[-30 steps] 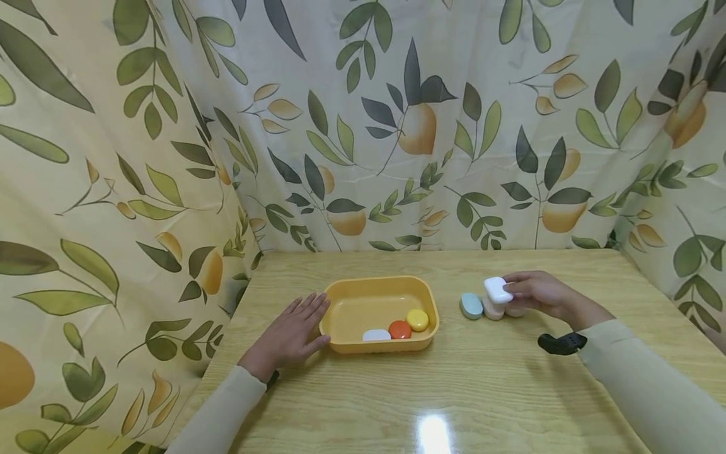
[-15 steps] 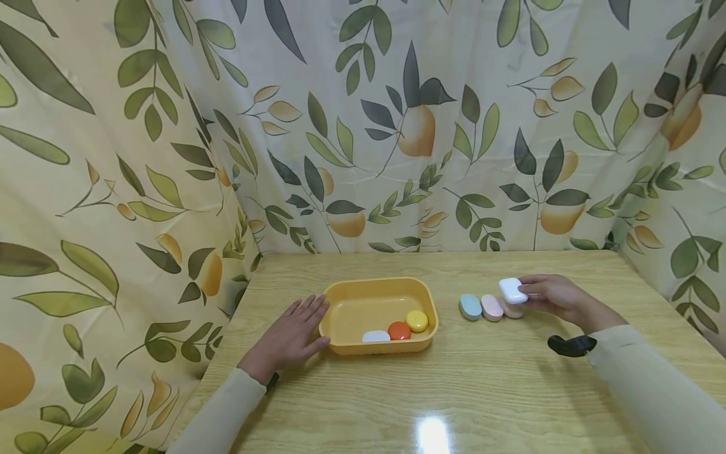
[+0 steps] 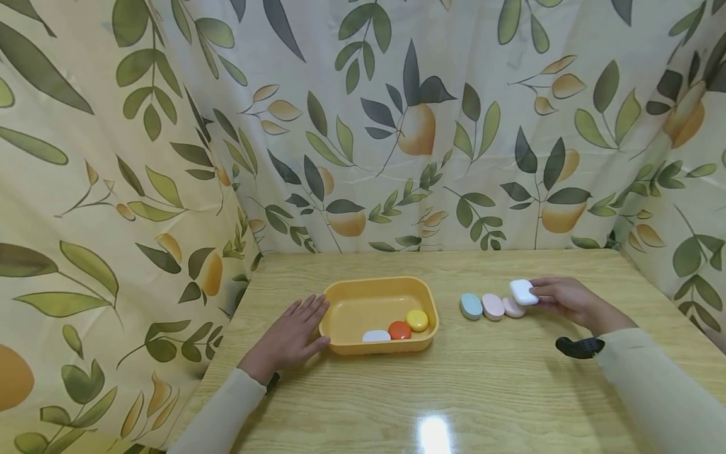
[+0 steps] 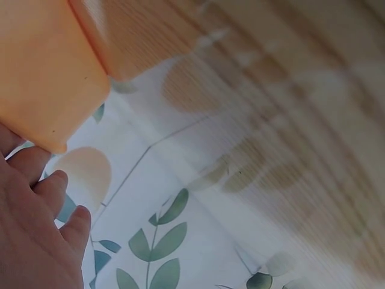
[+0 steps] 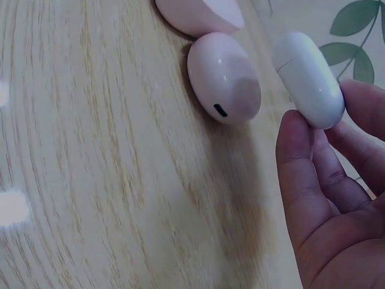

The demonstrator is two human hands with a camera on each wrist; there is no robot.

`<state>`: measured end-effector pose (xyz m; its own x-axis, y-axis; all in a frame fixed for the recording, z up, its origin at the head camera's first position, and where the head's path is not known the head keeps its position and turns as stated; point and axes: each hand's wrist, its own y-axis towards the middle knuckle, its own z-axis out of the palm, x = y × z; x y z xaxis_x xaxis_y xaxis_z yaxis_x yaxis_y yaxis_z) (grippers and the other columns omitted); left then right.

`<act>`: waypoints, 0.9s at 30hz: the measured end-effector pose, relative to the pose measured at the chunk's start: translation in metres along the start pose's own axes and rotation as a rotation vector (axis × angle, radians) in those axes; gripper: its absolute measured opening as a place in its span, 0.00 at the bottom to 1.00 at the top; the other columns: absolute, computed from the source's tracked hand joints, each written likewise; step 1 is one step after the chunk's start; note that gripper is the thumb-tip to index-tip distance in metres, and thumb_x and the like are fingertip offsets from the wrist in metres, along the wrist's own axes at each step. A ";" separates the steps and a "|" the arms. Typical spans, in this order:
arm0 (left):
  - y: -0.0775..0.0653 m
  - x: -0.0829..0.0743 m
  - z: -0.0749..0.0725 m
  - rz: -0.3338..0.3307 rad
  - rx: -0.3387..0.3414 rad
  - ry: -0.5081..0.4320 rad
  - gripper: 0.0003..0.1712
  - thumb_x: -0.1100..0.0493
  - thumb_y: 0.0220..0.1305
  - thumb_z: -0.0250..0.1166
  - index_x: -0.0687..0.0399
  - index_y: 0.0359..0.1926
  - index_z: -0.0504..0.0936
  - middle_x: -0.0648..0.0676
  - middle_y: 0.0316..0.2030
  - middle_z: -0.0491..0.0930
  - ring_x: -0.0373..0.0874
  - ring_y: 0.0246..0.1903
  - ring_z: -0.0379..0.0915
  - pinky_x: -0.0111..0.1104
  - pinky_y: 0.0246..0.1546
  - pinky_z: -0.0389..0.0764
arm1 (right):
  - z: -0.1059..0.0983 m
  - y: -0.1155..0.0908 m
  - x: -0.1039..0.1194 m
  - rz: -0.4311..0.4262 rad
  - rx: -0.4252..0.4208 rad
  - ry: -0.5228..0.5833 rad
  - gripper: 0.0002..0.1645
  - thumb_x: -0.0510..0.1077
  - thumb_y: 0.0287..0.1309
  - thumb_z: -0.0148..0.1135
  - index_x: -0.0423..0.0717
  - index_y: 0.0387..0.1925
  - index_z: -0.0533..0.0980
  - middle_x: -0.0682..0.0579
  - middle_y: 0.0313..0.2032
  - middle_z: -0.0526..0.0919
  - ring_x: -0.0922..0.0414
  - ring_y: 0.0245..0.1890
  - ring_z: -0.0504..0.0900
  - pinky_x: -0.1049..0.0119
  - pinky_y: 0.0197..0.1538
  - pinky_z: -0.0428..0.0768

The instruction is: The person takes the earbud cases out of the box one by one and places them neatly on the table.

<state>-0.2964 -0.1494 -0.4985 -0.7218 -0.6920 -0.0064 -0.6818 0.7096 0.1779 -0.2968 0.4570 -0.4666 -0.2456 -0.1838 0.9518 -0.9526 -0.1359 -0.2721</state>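
My right hand point(image 3: 573, 301) pinches a white earbud case point(image 3: 524, 292) between thumb and fingers, held above the table; a lid seam shows on the case point(image 5: 310, 81) in the right wrist view. Just left of it, two pale pink rounded cases point(image 3: 493, 307) and a light blue one point(image 3: 471, 306) lie in a row on the table. The nearest pink case point(image 5: 224, 78) bears a small black slot. My left hand point(image 3: 289, 334) rests with extended fingers against the left end of the yellow tray point(image 3: 363, 284).
Inside the tray, along its front and right, lie a white piece point(image 3: 376, 336), a red round piece point(image 3: 399, 330) and a yellow round piece point(image 3: 417, 320). A leaf-patterned curtain point(image 3: 351, 126) borders the wooden table point(image 3: 363, 397) at the back and sides.
My right hand has moved rightward with the white earbud case, uncovering the pink cases in the row. The left hand and the tray stay put.
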 end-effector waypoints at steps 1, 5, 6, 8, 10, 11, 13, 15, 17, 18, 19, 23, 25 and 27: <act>0.000 0.000 0.000 0.002 -0.002 0.000 0.44 0.33 0.73 0.40 0.60 0.76 0.49 0.57 0.75 0.47 0.52 0.74 0.40 0.49 0.70 0.45 | -0.001 0.000 -0.002 0.003 -0.006 -0.003 0.40 0.38 0.68 0.56 0.18 0.68 0.49 0.54 0.45 0.76 0.62 0.42 0.81 0.58 0.53 0.78; 0.000 0.000 0.000 0.003 0.000 0.002 0.44 0.34 0.74 0.40 0.60 0.76 0.49 0.57 0.75 0.46 0.52 0.74 0.39 0.48 0.71 0.44 | -0.007 0.003 -0.008 0.019 -0.028 -0.031 0.41 0.40 0.69 0.57 0.20 0.69 0.50 0.53 0.47 0.75 0.63 0.42 0.81 0.57 0.53 0.78; 0.001 0.000 -0.001 0.003 0.003 0.003 0.44 0.34 0.74 0.40 0.60 0.76 0.48 0.57 0.75 0.46 0.52 0.74 0.39 0.47 0.71 0.44 | -0.008 0.003 -0.009 0.023 -0.032 -0.033 0.41 0.40 0.69 0.57 0.21 0.69 0.50 0.53 0.47 0.75 0.63 0.42 0.81 0.57 0.53 0.78; 0.000 -0.001 -0.001 0.003 0.008 0.004 0.44 0.34 0.74 0.39 0.59 0.76 0.48 0.57 0.75 0.46 0.51 0.74 0.39 0.47 0.71 0.44 | -0.011 0.004 -0.011 0.028 -0.037 -0.040 0.41 0.41 0.69 0.57 0.21 0.69 0.50 0.54 0.47 0.75 0.63 0.42 0.81 0.57 0.53 0.78; 0.000 -0.001 -0.001 0.004 0.008 0.001 0.44 0.34 0.74 0.40 0.59 0.76 0.48 0.57 0.75 0.46 0.52 0.74 0.39 0.48 0.71 0.45 | -0.013 0.004 -0.012 0.028 -0.040 -0.038 0.40 0.40 0.69 0.57 0.20 0.69 0.50 0.55 0.45 0.76 0.63 0.42 0.81 0.57 0.53 0.79; 0.000 -0.001 -0.001 0.005 0.006 0.001 0.44 0.34 0.74 0.40 0.60 0.76 0.48 0.57 0.75 0.47 0.52 0.74 0.39 0.48 0.71 0.45 | -0.014 0.003 -0.013 0.031 -0.040 -0.029 0.40 0.40 0.68 0.57 0.20 0.68 0.50 0.56 0.44 0.76 0.63 0.42 0.81 0.58 0.53 0.79; 0.000 -0.001 -0.001 0.007 0.000 -0.004 0.44 0.34 0.74 0.40 0.60 0.76 0.49 0.58 0.75 0.47 0.53 0.74 0.40 0.49 0.70 0.46 | -0.015 0.002 -0.013 0.036 -0.039 -0.017 0.40 0.39 0.68 0.57 0.19 0.68 0.50 0.58 0.42 0.77 0.63 0.41 0.81 0.58 0.52 0.79; 0.000 0.000 -0.001 0.007 -0.001 -0.006 0.44 0.34 0.74 0.40 0.60 0.76 0.49 0.58 0.75 0.47 0.53 0.74 0.40 0.49 0.70 0.46 | -0.016 0.001 -0.013 0.041 -0.035 -0.005 0.40 0.38 0.68 0.57 0.18 0.68 0.50 0.59 0.41 0.77 0.63 0.41 0.81 0.58 0.52 0.79; 0.000 0.000 -0.001 0.004 0.003 -0.009 0.44 0.34 0.74 0.39 0.60 0.76 0.48 0.57 0.75 0.46 0.53 0.74 0.40 0.49 0.70 0.46 | -0.016 0.000 -0.013 0.048 -0.031 0.010 0.40 0.38 0.68 0.57 0.18 0.68 0.49 0.59 0.41 0.77 0.62 0.41 0.81 0.58 0.52 0.79; -0.001 0.000 -0.001 0.001 0.005 -0.009 0.44 0.33 0.74 0.39 0.59 0.76 0.48 0.57 0.75 0.46 0.52 0.74 0.39 0.49 0.70 0.46 | -0.016 0.000 -0.013 0.050 -0.028 0.012 0.40 0.37 0.68 0.57 0.18 0.68 0.49 0.58 0.41 0.77 0.62 0.41 0.81 0.58 0.52 0.79; -0.001 0.000 0.000 0.000 0.009 -0.009 0.44 0.33 0.74 0.39 0.59 0.76 0.47 0.57 0.75 0.45 0.52 0.74 0.39 0.49 0.70 0.45 | -0.017 0.000 -0.014 0.052 -0.027 0.015 0.40 0.37 0.67 0.57 0.19 0.68 0.49 0.58 0.41 0.77 0.62 0.42 0.81 0.57 0.53 0.79; -0.001 0.000 -0.001 0.000 0.007 -0.009 0.44 0.33 0.74 0.39 0.59 0.76 0.48 0.57 0.75 0.45 0.52 0.74 0.39 0.49 0.70 0.46 | -0.017 -0.001 -0.015 0.060 -0.030 0.015 0.40 0.37 0.67 0.57 0.18 0.68 0.50 0.59 0.41 0.77 0.62 0.41 0.81 0.58 0.52 0.79; -0.001 -0.001 -0.001 0.003 0.001 -0.011 0.44 0.34 0.74 0.40 0.60 0.76 0.49 0.57 0.75 0.46 0.52 0.74 0.40 0.49 0.70 0.46 | -0.018 -0.001 -0.016 0.065 -0.035 0.015 0.40 0.37 0.67 0.57 0.18 0.68 0.50 0.60 0.40 0.77 0.62 0.41 0.82 0.59 0.51 0.80; -0.001 -0.001 -0.001 0.007 -0.004 -0.016 0.44 0.34 0.74 0.40 0.60 0.76 0.49 0.58 0.75 0.47 0.53 0.74 0.41 0.50 0.70 0.47 | -0.019 -0.001 -0.016 0.069 -0.034 0.012 0.40 0.37 0.67 0.57 0.18 0.68 0.50 0.59 0.40 0.77 0.62 0.41 0.82 0.58 0.51 0.80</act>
<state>-0.2946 -0.1494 -0.4973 -0.7283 -0.6849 -0.0207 -0.6763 0.7137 0.1823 -0.2948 0.4783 -0.4791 -0.3129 -0.1799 0.9326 -0.9388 -0.0904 -0.3324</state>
